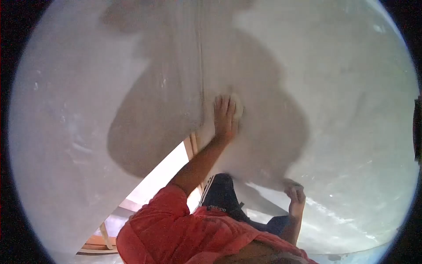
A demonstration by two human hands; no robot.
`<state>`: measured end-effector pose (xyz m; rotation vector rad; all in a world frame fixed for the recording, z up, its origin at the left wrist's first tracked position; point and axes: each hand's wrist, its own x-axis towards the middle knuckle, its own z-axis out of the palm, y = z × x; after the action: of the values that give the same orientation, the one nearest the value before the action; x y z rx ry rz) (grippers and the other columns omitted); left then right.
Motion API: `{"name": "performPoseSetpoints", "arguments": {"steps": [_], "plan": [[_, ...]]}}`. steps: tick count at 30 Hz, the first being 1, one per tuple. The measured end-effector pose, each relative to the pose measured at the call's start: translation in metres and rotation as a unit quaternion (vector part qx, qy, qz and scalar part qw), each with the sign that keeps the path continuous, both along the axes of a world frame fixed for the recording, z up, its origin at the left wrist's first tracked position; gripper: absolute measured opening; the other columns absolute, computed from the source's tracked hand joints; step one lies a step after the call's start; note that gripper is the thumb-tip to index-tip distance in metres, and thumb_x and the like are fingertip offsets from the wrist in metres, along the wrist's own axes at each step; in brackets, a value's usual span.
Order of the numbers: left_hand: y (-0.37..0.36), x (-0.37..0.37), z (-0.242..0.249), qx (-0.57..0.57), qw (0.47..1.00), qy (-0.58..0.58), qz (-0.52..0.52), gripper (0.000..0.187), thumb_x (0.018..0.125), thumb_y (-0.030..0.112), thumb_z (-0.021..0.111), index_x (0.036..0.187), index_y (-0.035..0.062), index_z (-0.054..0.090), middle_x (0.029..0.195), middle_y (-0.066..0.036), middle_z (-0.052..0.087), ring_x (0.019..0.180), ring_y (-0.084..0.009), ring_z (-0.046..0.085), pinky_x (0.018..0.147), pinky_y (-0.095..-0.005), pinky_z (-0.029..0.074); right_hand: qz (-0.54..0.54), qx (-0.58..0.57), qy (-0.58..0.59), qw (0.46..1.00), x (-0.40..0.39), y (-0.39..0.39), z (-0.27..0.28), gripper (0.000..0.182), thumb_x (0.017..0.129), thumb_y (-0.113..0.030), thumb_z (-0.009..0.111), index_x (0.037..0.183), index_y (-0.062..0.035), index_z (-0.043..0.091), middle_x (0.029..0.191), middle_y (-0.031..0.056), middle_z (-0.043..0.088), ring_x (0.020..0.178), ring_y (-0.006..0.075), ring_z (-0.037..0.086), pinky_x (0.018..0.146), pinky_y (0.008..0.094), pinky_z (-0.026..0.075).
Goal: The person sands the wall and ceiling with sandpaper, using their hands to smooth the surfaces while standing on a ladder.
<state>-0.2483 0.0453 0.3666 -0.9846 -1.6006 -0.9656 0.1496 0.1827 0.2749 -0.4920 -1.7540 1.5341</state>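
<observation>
My left hand (225,115) lies near the middle of a large pale grey, curved surface (351,110). Its fingers point away from me and press on a pale, rounded pad or cloth (238,108), whose exact kind I cannot make out. A thin dark vertical line runs on the surface just left of these fingers. Lower down on the right, my right hand (295,192) is closed, with its fingers curled close to the surface; what they hold, if anything, is too small to tell.
Below left, the surface ends at a slanted edge, with a bright opening and wooden pieces (100,241) beyond it. A broad shadow covers the middle. My dark trousers (223,193) with white stripes and red shirt (176,233) show at the bottom.
</observation>
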Motion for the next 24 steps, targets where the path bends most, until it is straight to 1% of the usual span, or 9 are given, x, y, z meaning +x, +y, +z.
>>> {"name": "performPoseSetpoints", "arguments": {"steps": [4, 6, 9, 13, 15, 18, 20, 21, 24], "plan": [[-0.028, -0.026, 0.259, 0.066, 0.997, 0.028, 0.025, 0.047, 0.098, 0.021, 0.046, 0.141, 0.0009, 0.044, 0.149, -0.021, 0.037, 0.139, -0.0417, 0.032, 0.115, -0.0513, 0.023, -0.008, 0.029, -0.026, 0.999, 0.005, 0.001, -0.003, 0.027, 0.099, -0.029, 0.054, 0.099, -0.003, 0.062, 0.116, 0.0114, 0.067, 0.086, 0.0158, 0.061, 0.077, 0.0307, 0.05], [-0.032, -0.029, 0.33, 0.097, 0.995, 0.012, -0.026, 0.044, 0.099, 0.023, 0.047, 0.138, 0.0023, 0.047, 0.142, -0.02, 0.046, 0.133, -0.0381, 0.04, 0.112, -0.0455, 0.029, -0.018, 0.025, -0.029, 0.999, 0.004, -0.001, 0.003, 0.026, 0.099, -0.028, 0.054, 0.101, -0.0031, 0.062, 0.114, 0.0107, 0.068, 0.086, 0.0157, 0.062, 0.078, 0.0307, 0.05], [-0.005, -0.082, 0.284, 0.142, 0.969, 0.201, 0.029, 0.041, 0.101, 0.025, 0.043, 0.132, -0.0004, 0.053, 0.137, -0.024, 0.051, 0.128, -0.0418, 0.044, 0.11, -0.0491, 0.03, -0.029, -0.005, -0.027, 0.999, 0.004, -0.008, 0.006, 0.031, 0.098, -0.031, 0.057, 0.102, -0.0012, 0.065, 0.109, 0.0106, 0.069, 0.087, 0.0174, 0.061, 0.08, 0.0319, 0.049], [-0.007, -0.01, 0.046, 0.028, 0.998, -0.044, -0.019, 0.049, 0.103, 0.02, 0.034, 0.148, 0.0, 0.035, 0.155, -0.026, 0.028, 0.144, -0.0447, 0.023, 0.119, -0.0547, 0.013, -0.031, 0.038, -0.077, 0.996, 0.008, 0.0, -0.004, 0.036, 0.095, -0.034, 0.061, 0.101, 0.0008, 0.068, 0.101, 0.0105, 0.068, 0.087, 0.0188, 0.06, 0.082, 0.0325, 0.049], [-0.007, -0.003, 0.026, 0.023, 0.995, -0.088, -0.051, 0.05, 0.101, 0.019, 0.033, 0.146, -0.0035, 0.036, 0.155, -0.027, 0.026, 0.144, -0.0473, 0.021, 0.119, -0.0544, 0.013, -0.023, 0.014, -0.093, 0.995, 0.012, -0.007, 0.005, 0.033, 0.094, -0.03, 0.06, 0.102, 0.0006, 0.069, 0.097, 0.0096, 0.067, 0.087, 0.018, 0.061, 0.081, 0.0312, 0.048], [-0.015, -0.008, 0.138, 0.008, 0.997, 0.045, 0.061, 0.05, 0.102, 0.021, 0.033, 0.145, -0.0053, 0.036, 0.155, -0.026, 0.027, 0.143, -0.0473, 0.022, 0.118, -0.0551, 0.015, -0.01, 0.011, -0.051, 0.999, 0.013, 0.002, -0.007, 0.031, 0.092, -0.027, 0.06, 0.103, 0.0005, 0.07, 0.098, 0.01, 0.068, 0.087, 0.0184, 0.061, 0.081, 0.0321, 0.049], [-0.032, -0.007, 0.269, 0.07, 0.993, -0.081, -0.039, 0.05, 0.102, 0.023, 0.04, 0.147, -0.0014, 0.037, 0.154, -0.022, 0.032, 0.142, -0.0404, 0.03, 0.119, -0.0463, 0.02, -0.02, -0.004, -0.103, 0.994, 0.018, -0.005, 0.013, 0.027, 0.092, -0.023, 0.059, 0.1, 0.0007, 0.07, 0.1, 0.0103, 0.068, 0.089, 0.0194, 0.062, 0.081, 0.033, 0.05], [-0.03, -0.044, 0.302, 0.076, 0.991, 0.097, 0.046, 0.053, 0.102, 0.027, 0.042, 0.147, -0.0003, 0.036, 0.154, -0.021, 0.033, 0.141, -0.0397, 0.032, 0.118, -0.0448, 0.022, -0.025, -0.002, -0.102, 0.995, 0.016, -0.003, 0.006, 0.027, 0.092, -0.023, 0.059, 0.1, 0.0007, 0.07, 0.1, 0.0103, 0.068, 0.089, 0.0194, 0.062, 0.081, 0.033, 0.05], [-0.03, -0.037, 0.36, 0.113, 0.986, 0.109, 0.052, 0.057, 0.101, 0.031, 0.045, 0.148, -0.0012, 0.035, 0.154, -0.022, 0.033, 0.141, -0.0406, 0.031, 0.117, -0.047, 0.023, -0.027, -0.041, -0.003, 0.999, 0.013, 0.006, -0.008, 0.026, 0.092, -0.021, 0.059, 0.098, 0.0012, 0.07, 0.1, 0.0112, 0.069, 0.092, 0.0206, 0.063, 0.082, 0.0327, 0.05]]}}
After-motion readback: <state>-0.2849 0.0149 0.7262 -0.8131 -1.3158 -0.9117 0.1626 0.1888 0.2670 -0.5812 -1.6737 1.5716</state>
